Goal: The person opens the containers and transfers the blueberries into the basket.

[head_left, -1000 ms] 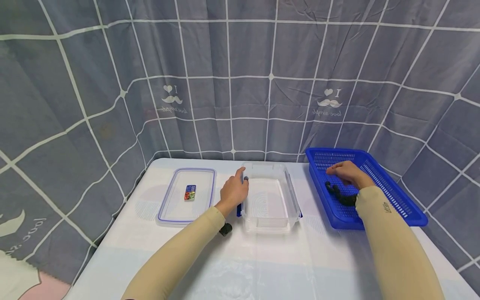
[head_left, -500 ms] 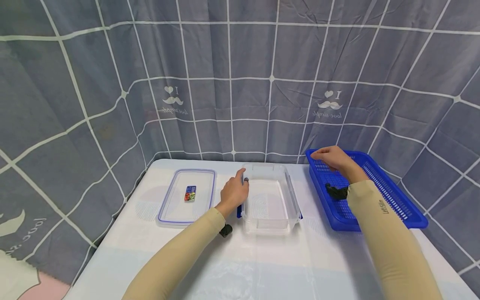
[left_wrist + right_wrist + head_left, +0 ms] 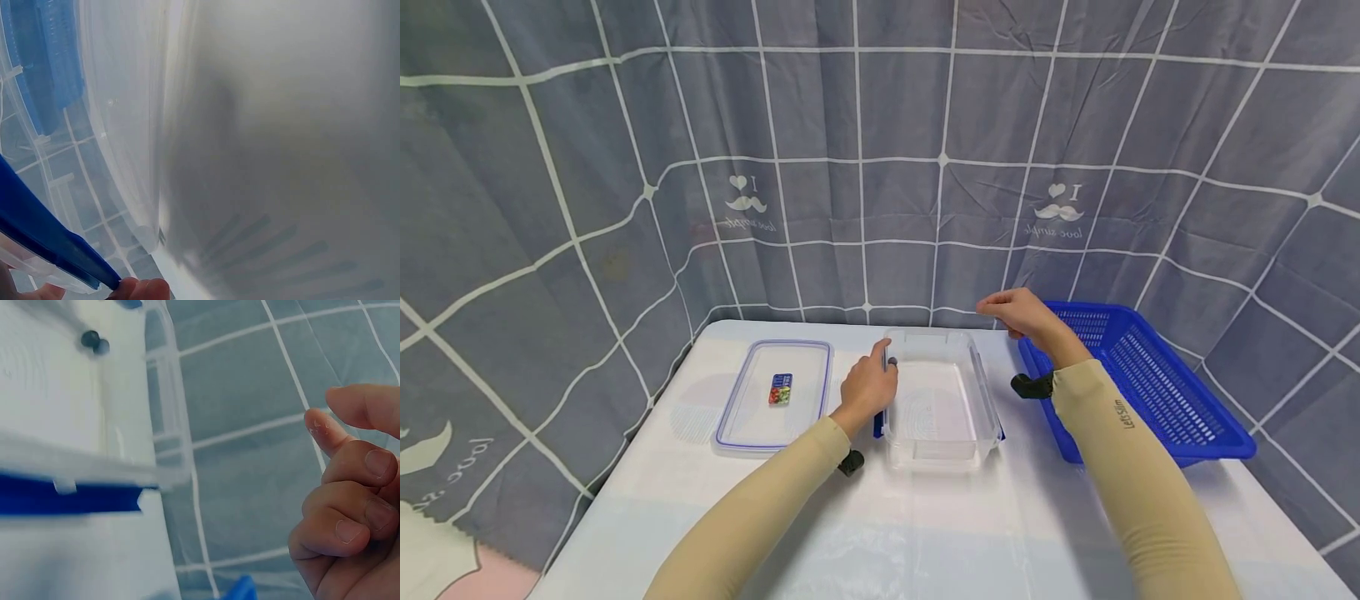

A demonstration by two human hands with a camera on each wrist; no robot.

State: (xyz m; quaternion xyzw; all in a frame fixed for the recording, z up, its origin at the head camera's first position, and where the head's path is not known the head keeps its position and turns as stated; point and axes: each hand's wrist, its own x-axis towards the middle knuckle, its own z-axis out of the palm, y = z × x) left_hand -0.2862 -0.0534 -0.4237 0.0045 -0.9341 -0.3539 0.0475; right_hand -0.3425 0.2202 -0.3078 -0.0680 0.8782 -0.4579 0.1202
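A clear plastic box [image 3: 936, 446] with blue side clips stands mid-table. My left hand [image 3: 868, 385] grips its left rim. The left wrist view shows fingertips [image 3: 145, 289] against the blue clip [image 3: 53, 240]. A small dark round thing [image 3: 892, 361] shows just inside that wall; the right wrist view has the dark ball [image 3: 90, 339] within the box. Between box and blue basket [image 3: 1150, 379], my right hand [image 3: 1021, 315] hovers above the table. Its last three fingers curl inward, thumb and forefinger tips are close together, and nothing shows between them.
Left of the box lies a clear lid [image 3: 748, 417] with a blue seal and a colourful label [image 3: 780, 390]. The perforated basket stands at the table's right edge. A grey gridded curtain [image 3: 895, 200] hangs behind and along both sides.
My right hand has risen out of the blue basket and travelled left past its rim, toward the clear box. The left hand, box and lid keep their places.
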